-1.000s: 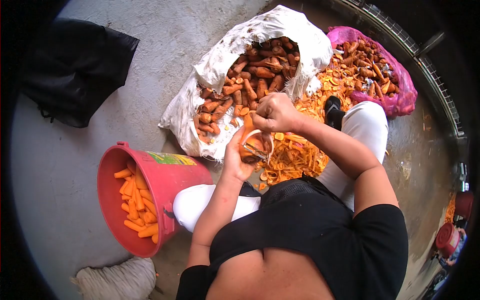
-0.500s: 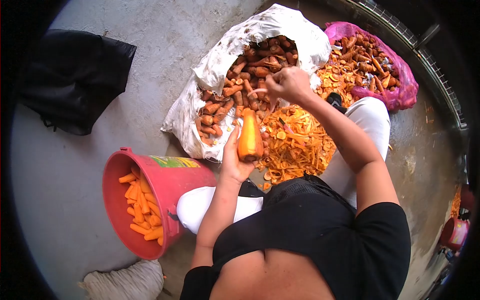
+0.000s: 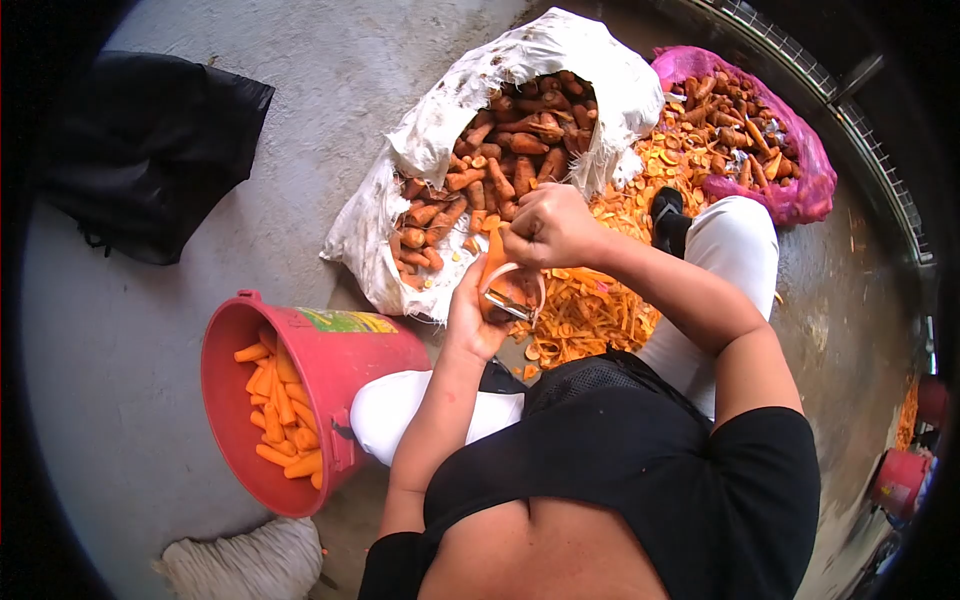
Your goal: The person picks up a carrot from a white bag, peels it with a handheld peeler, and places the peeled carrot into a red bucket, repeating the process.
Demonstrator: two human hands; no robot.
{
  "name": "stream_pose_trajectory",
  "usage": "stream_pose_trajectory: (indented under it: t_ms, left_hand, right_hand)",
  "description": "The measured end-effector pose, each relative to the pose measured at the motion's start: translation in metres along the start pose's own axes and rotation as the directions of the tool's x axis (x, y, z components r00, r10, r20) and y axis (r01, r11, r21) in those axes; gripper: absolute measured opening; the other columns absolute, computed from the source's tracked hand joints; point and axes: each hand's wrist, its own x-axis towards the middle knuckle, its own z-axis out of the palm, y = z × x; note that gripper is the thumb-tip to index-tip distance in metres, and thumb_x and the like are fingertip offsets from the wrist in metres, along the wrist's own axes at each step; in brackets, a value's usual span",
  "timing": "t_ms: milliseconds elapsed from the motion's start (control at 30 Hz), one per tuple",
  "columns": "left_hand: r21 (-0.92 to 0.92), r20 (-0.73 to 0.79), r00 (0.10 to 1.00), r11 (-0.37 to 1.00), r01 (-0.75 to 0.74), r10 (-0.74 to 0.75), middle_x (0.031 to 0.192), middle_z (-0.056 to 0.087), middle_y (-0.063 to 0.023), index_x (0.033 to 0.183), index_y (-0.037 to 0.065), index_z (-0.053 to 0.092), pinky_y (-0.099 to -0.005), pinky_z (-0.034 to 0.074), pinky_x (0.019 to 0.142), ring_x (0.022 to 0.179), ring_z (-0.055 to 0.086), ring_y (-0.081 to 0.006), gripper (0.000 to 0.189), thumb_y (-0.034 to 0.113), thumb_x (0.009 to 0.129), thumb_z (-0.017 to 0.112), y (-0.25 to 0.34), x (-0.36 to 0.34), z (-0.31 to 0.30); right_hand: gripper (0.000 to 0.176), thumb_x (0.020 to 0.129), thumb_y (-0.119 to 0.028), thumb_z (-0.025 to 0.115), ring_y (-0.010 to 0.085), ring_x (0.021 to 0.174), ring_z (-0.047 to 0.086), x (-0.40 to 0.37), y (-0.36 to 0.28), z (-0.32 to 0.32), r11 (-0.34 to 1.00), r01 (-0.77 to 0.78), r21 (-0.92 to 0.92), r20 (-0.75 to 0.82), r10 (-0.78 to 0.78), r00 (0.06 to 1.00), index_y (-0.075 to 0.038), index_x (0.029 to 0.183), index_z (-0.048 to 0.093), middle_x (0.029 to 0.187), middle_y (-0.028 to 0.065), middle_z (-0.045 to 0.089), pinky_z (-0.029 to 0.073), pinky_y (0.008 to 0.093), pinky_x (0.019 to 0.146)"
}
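A partly peeled carrot (image 3: pixel 495 262) stands tilted in my left hand (image 3: pixel 470 318), whose fingers wrap round its side. My right hand (image 3: pixel 558 226) is closed on a peeler (image 3: pixel 508 304) with a pale frame, and its metal blade lies against the lower end of the carrot. Part of the carrot is covered by the peeler and my right hand. Just beyond my hands, a white sack (image 3: pixel 400 150) lies open with many unpeeled carrots (image 3: pixel 445 215) in it. Under my right forearm spreads a heap of orange peelings (image 3: pixel 590 320).
At left, a red bucket (image 3: pixel 375 350) leans toward me with peeled carrots (image 3: pixel 285 410) inside. A pink bag (image 3: pixel 815 180) of carrot pieces sits at far right. Black cloth or plastic (image 3: pixel 160 150) lies on the floor at upper left, a pale sack (image 3: pixel 245 562) at lower left.
My right hand has come down and nearer, bringing the peeler from above the carrot onto its lower end. My left hand keeps its hold on the carrot.
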Motion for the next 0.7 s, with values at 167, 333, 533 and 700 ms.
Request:
stream_pose_trajectory:
  t_ms: [167, 333, 533, 700]
  left_hand:
    - [0.174, 0.085, 0.993, 0.980, -0.099, 0.085, 0.094, 0.064, -0.0089, 0.118, 0.005, 0.051, -0.0340, 0.057, 0.066, 0.078, 0.066, -0.0233, 0.035, 0.032, 0.097, 0.043, -0.002, -0.018, 0.015]
    - [0.273, 0.159, 0.985, 0.962, 0.015, -0.061, 0.090, 0.061, -0.0141, 0.119, 0.003, 0.049, -0.0325, 0.055, 0.058, 0.071, 0.065, -0.0230, 0.041, 0.037, 0.096, 0.044, -0.002, -0.028, 0.021]
    - [0.158, 0.082, 0.996, 0.987, 0.030, -0.043, 0.098, 0.063, -0.0150, 0.123, 0.005, 0.049, -0.0370, 0.056, 0.063, 0.081, 0.066, -0.0237, 0.046, 0.042, 0.096, 0.044, 0.003, -0.016, 0.021]
    - [0.026, 0.035, 0.999, 1.000, 0.000, -0.001, 0.097, 0.064, -0.0119, 0.110, 0.006, 0.058, -0.0369, 0.056, 0.071, 0.081, 0.065, -0.0223, 0.037, 0.038, 0.094, 0.050, 0.003, 0.002, -0.004]
  right_hand:
    - [0.031, 0.077, -0.024, 0.057, 0.0155, 0.039, 0.051, 0.000, 0.026, -0.005, 0.985, -0.171, 0.002, -0.007, 0.171, 0.985, -0.011, 0.050, 0.065, 0.045, 0.0012, 0.054, 0.041, 0.0301, 0.042]
    - [0.036, 0.085, -0.037, 0.054, 0.0165, 0.038, 0.053, 0.007, 0.086, -0.033, 0.779, -0.467, -0.419, -0.016, 0.508, 0.861, -0.017, 0.061, 0.072, 0.046, 0.0016, 0.057, 0.045, 0.0330, 0.043]
    - [0.036, 0.086, -0.036, 0.053, 0.0130, 0.040, 0.055, 0.013, 0.058, -0.028, 0.792, -0.600, -0.116, -0.034, 0.600, 0.799, -0.015, 0.064, 0.072, 0.050, 0.0030, 0.061, 0.045, 0.0295, 0.044]
    - [0.032, 0.077, -0.023, 0.060, 0.0150, 0.041, 0.049, 0.009, 0.012, -0.016, 0.995, -0.055, 0.078, -0.082, 0.061, 0.995, -0.010, 0.048, 0.061, 0.044, 0.0027, 0.053, 0.041, 0.0316, 0.047]
